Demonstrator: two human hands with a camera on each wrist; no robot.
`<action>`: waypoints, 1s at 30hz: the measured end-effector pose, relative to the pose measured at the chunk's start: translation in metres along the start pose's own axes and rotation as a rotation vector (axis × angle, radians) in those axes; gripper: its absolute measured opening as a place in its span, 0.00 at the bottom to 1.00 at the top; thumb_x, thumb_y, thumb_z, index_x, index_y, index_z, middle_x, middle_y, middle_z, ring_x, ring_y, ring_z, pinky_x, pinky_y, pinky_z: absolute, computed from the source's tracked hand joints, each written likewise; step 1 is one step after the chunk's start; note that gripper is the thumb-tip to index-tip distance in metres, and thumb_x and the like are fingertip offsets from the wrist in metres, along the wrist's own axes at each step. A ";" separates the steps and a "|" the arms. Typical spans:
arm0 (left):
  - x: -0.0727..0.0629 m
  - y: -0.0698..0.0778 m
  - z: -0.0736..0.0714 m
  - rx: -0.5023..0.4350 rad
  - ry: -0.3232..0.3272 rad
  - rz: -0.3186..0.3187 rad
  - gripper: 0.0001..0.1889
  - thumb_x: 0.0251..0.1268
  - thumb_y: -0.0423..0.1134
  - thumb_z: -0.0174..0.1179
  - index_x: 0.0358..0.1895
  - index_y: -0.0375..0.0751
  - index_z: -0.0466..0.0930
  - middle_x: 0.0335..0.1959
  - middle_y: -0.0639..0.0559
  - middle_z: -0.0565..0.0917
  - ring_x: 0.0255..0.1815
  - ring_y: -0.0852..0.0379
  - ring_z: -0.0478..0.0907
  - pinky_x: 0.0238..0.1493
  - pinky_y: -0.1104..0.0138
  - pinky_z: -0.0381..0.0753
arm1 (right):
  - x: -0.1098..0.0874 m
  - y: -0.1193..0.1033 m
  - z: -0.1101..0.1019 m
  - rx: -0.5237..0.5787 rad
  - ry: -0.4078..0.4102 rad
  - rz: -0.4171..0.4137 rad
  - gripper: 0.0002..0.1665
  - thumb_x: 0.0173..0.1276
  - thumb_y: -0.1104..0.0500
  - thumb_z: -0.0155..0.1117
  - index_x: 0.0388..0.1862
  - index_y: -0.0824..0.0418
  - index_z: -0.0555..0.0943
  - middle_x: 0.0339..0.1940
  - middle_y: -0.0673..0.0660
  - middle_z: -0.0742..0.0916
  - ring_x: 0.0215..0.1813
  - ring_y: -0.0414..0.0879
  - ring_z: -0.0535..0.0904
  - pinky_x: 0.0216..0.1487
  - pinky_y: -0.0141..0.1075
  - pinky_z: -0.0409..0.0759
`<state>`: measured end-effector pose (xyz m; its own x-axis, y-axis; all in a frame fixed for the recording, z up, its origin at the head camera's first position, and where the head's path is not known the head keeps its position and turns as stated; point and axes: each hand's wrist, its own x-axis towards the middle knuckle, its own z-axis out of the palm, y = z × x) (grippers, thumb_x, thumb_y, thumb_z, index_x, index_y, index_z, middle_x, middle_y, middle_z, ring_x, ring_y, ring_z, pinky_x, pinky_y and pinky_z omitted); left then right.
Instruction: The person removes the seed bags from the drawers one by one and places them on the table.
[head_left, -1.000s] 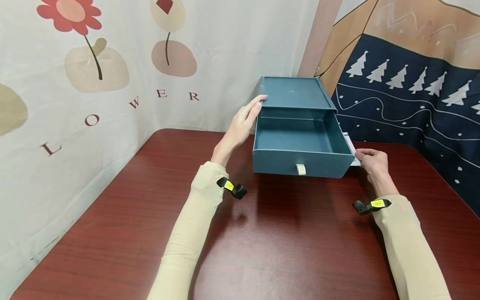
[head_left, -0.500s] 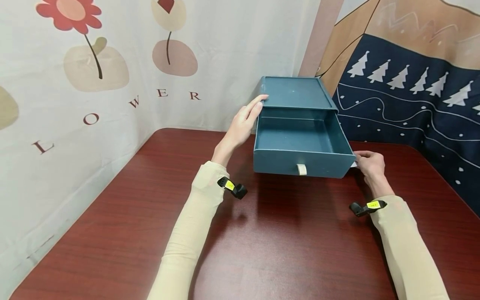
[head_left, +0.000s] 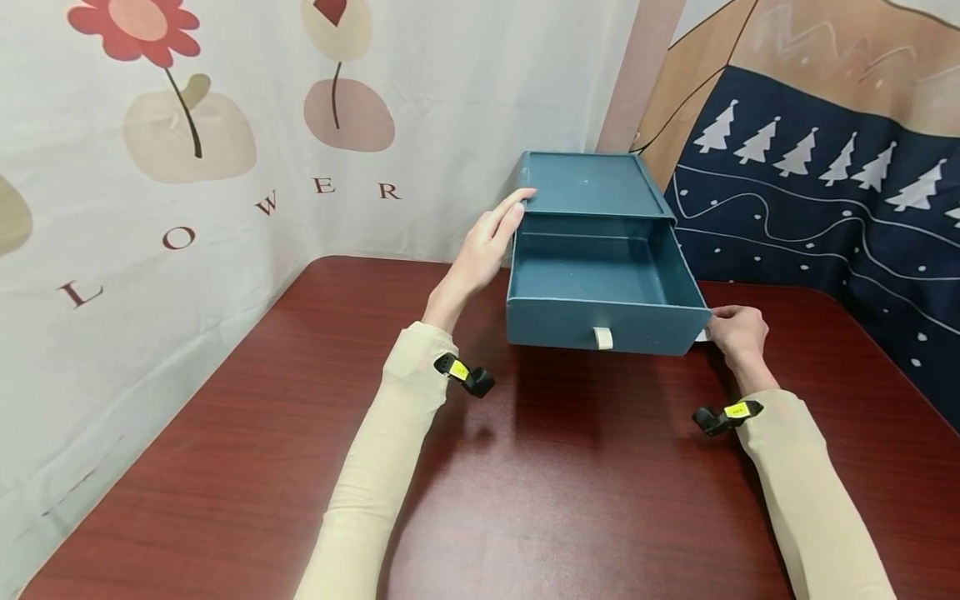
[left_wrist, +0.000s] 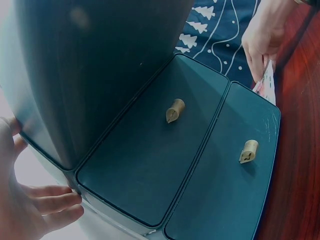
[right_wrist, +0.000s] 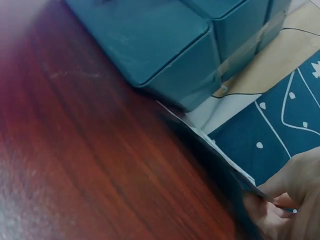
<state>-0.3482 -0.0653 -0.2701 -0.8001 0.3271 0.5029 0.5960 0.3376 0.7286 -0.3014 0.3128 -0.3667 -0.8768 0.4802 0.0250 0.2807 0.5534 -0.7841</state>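
Observation:
A teal chest of drawers [head_left: 592, 185] stands at the back of the table, its top drawer [head_left: 600, 327] pulled out and the inside bare. My left hand [head_left: 480, 250] rests with extended fingers against the chest's left side, near the top edge. Beside the right side, low down, my right hand [head_left: 738, 332] pinches a thin flat sheet, white with pink print [left_wrist: 269, 85]. The head view shows only a small corner of that sheet, as the drawer hides the rest. In the right wrist view the thin sheet [right_wrist: 220, 152] appears nearly edge-on.
Two lower drawers with beige pull tabs [left_wrist: 248, 151] are closed. The reddish-brown table [head_left: 585, 483] stretches in front. Behind it hang a white flower-print curtain [head_left: 465, 100] and a navy cloth with white trees [head_left: 810, 217].
My right hand has shifted a little left and down with the sheet, and less of the sheet shows past the drawer. My left hand stays on the chest.

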 end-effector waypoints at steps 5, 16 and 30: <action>0.001 -0.001 0.000 -0.008 -0.007 0.011 0.25 0.83 0.56 0.38 0.76 0.58 0.67 0.33 0.47 0.67 0.51 0.56 0.68 0.52 0.61 0.63 | -0.001 0.001 0.002 -0.057 0.018 -0.026 0.22 0.67 0.61 0.56 0.54 0.75 0.82 0.33 0.63 0.84 0.47 0.58 0.72 0.32 0.36 0.72; 0.000 -0.002 0.000 -0.007 0.001 0.011 0.25 0.83 0.57 0.38 0.75 0.59 0.67 0.32 0.48 0.64 0.51 0.57 0.68 0.51 0.61 0.63 | 0.002 0.004 0.009 -0.110 0.051 -0.118 0.23 0.71 0.59 0.54 0.56 0.76 0.81 0.53 0.75 0.83 0.60 0.67 0.72 0.58 0.53 0.72; 0.001 -0.003 0.000 -0.021 -0.001 0.018 0.25 0.83 0.56 0.39 0.75 0.59 0.68 0.27 0.47 0.61 0.40 0.53 0.66 0.47 0.62 0.63 | 0.002 0.005 0.011 -0.096 0.034 -0.114 0.25 0.71 0.58 0.55 0.57 0.77 0.79 0.52 0.75 0.83 0.62 0.67 0.70 0.60 0.55 0.69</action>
<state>-0.3509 -0.0660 -0.2720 -0.7894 0.3337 0.5152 0.6084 0.3137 0.7290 -0.3063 0.3095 -0.3771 -0.8919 0.4322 0.1326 0.2177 0.6677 -0.7119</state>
